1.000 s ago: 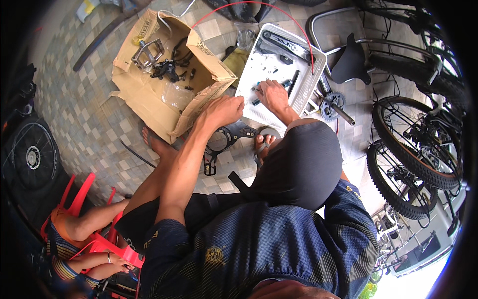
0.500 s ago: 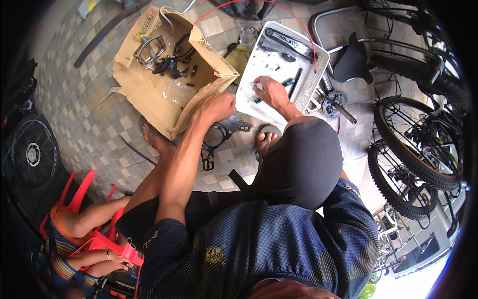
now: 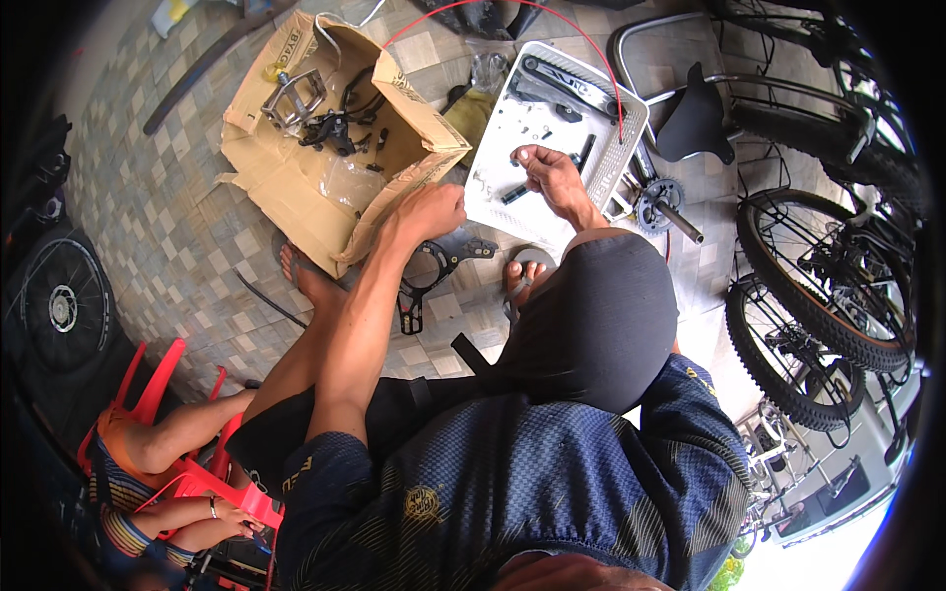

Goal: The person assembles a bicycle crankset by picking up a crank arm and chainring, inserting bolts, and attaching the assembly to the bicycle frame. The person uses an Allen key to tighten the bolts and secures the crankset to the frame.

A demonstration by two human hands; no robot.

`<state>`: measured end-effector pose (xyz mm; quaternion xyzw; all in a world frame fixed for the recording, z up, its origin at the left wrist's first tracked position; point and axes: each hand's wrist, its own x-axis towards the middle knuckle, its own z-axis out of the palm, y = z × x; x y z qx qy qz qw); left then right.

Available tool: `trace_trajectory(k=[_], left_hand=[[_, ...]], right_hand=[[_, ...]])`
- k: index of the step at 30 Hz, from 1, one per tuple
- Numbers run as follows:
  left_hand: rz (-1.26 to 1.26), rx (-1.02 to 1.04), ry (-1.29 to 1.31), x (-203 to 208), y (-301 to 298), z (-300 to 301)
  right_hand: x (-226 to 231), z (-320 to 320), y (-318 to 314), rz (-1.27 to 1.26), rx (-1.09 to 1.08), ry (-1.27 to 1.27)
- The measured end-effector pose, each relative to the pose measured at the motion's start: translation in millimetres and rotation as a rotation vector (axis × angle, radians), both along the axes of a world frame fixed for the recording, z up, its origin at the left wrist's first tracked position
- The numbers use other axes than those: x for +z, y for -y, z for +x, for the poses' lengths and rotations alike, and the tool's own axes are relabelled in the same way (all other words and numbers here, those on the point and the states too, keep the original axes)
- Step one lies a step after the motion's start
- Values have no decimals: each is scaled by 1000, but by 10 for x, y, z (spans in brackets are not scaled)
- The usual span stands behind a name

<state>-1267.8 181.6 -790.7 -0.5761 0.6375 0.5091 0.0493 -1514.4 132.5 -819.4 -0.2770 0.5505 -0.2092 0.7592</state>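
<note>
My right hand hovers over a white plastic tray, thumb and fingers pinched together. A small dark bit shows by its fingertips, too small to name. Under and around the hand, the tray holds a bicycle crank arm, a short black tube, and several small loose parts. My left hand is closed beside the near corner of an open cardboard box; whatever its fingers hold, if anything, is hidden. Inside the box lie a metal pedal, dark bicycle parts and a clear plastic bag.
A black bracket-like part lies on the tiled floor between my feet. To the right are a chainring with axle, a bicycle saddle and several bicycles. A red cable arches over the tray. Another person sits on a red chair at lower left.
My right hand has lifted and drawn back slightly to the right, its fingers now pinched, uncovering more of the short black tube. My left hand stays by the box.
</note>
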Motion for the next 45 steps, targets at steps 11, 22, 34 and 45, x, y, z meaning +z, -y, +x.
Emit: trace_trajectory(k=[11,22,34,45], left_hand=[[188,145,-287,179,103,-28],[218,469,-723,-104,-7,-306],[330,317,-616,-466,-192,-115],[318,306,-622,-435,-172,-133]], right_hand=[[69,19,-24,-55,54,20],[132,67,-202,-54,145,70],[-34,-525,-36,-307,220,-555],[-251,-219,354,-758,613,-1179]])
